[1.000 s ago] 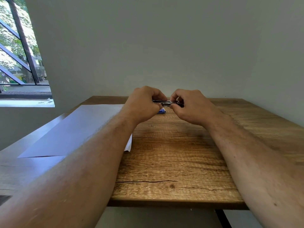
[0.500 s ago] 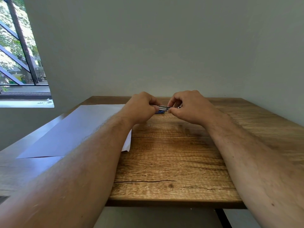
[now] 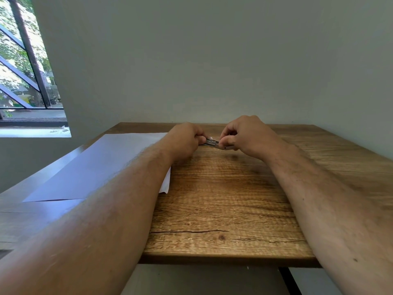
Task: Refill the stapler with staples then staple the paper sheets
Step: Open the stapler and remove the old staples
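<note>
Left hand and right hand both pinched small metal stapler, held low over far tabletop. Judged light, rigid, slick; grip by sides. Staple channel contents hidden (too small to tell). Paper sheets lay left, unstapled.

Plain room, wooden desk, bare wall, window

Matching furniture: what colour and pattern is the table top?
Warm brown wood grain table top, head view.
</note>
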